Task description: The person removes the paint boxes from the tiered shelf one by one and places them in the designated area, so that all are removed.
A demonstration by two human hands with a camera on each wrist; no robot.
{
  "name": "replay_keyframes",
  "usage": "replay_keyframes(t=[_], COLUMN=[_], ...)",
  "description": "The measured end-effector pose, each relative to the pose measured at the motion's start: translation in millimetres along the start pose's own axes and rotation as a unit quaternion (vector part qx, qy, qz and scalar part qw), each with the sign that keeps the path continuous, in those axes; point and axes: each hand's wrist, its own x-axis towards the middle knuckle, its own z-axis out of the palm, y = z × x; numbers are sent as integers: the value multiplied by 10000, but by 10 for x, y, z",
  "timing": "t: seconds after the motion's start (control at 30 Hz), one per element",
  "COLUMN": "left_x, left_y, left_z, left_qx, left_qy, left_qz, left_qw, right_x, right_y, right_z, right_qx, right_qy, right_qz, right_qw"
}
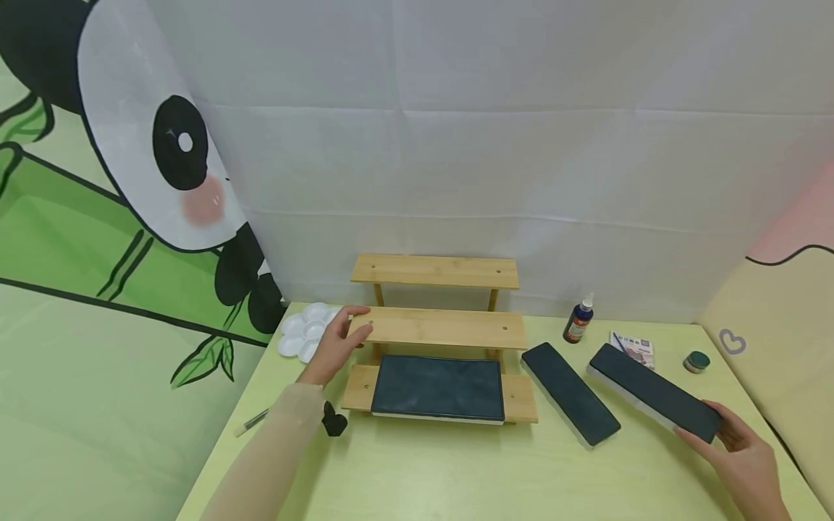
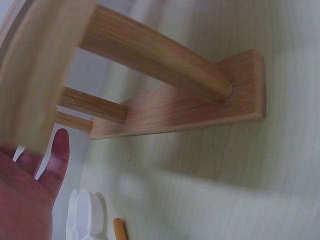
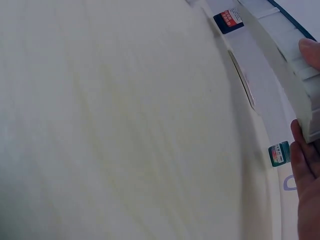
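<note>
A three-tier wooden shelf (image 1: pixel 443 327) stands at the table's middle, with a dark rectangular pad (image 1: pixel 438 387) lying on its lowest tier. My left hand (image 1: pixel 339 340) grips the left end of the middle tier, fingers on top and thumb at the front edge. From the left wrist, the palm of that hand (image 2: pixel 25 200) shows under the plank, beside the shelf's dowels and base (image 2: pixel 175 107). My right hand (image 1: pixel 743 449) holds the near end of a long dark slab (image 1: pixel 651 391) with a white underside (image 3: pixel 285 65), raised a little off the table. A second dark slab (image 1: pixel 570 393) lies flat between the shelf and the held one.
A white flower-shaped palette (image 1: pixel 305 331) sits left of the shelf. A pen (image 1: pixel 250 423) and a small black object (image 1: pixel 334 420) lie near my left forearm. Behind the slabs are a dark ink bottle (image 1: pixel 578 320), a small printed pack (image 1: pixel 633 347) and a small green jar (image 1: pixel 697 361).
</note>
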Motion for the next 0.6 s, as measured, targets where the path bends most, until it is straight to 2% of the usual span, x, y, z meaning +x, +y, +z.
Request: replay_keyframes(t=[0.2,0.43,0.6], left_x=[-1,-14,5], left_y=[8,107,60], left_z=[8,21,4], left_qx=[-26,-87,-35], left_qy=[-4,-1,-64], left_qz=[31,-49,-88], left_qw=[10000,9999,9999], right_x=[-26,-57,-64], right_y=[140,216,257], right_z=[-34,-34,-45], right_qx=[-10,-59,-176], right_qy=[124,226,233], right_qz=[109,170,197], right_qw=[9999,9996,9994])
